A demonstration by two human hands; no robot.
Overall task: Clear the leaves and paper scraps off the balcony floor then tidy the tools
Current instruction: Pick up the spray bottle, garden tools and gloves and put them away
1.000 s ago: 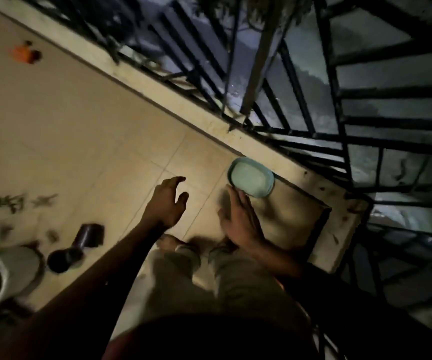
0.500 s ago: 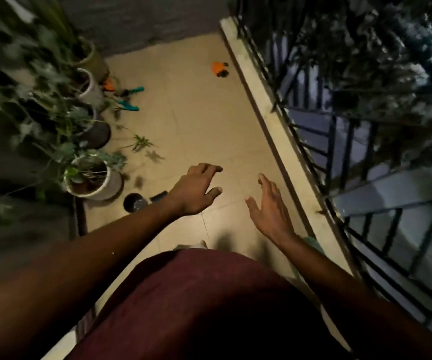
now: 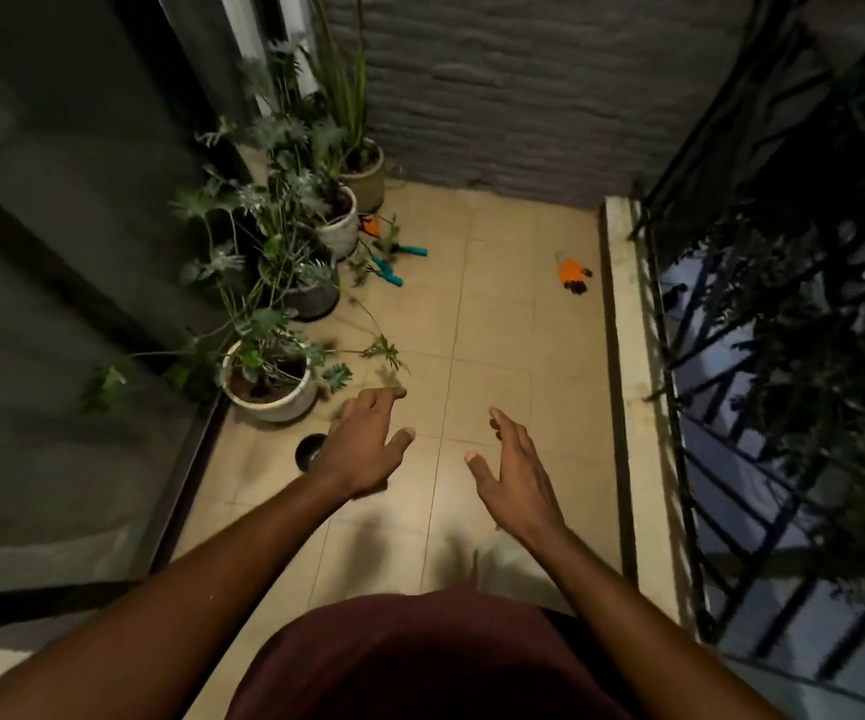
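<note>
My left hand (image 3: 362,444) and my right hand (image 3: 516,472) hover empty above the beige tiled balcony floor (image 3: 492,324), fingers loosely spread. An orange and black tool (image 3: 571,275) lies on the tiles near the right kerb. Two teal-handled garden tools (image 3: 399,262) lie beside the pots at the far left, partly under leaves. An orange object (image 3: 370,224) shows between the pots. A small black pot (image 3: 310,450) lies on its side just left of my left hand, partly hidden by it.
Several potted plants (image 3: 269,376) line the left side along a dark glass door (image 3: 56,304). A grey brick wall (image 3: 523,96) closes the far end. A raised kerb (image 3: 627,356) and black metal railing (image 3: 731,407) run along the right.
My view has swung from the railing corner and the teal bowl to the far end of the balcony. Both hands stayed empty and rose in front of me.
</note>
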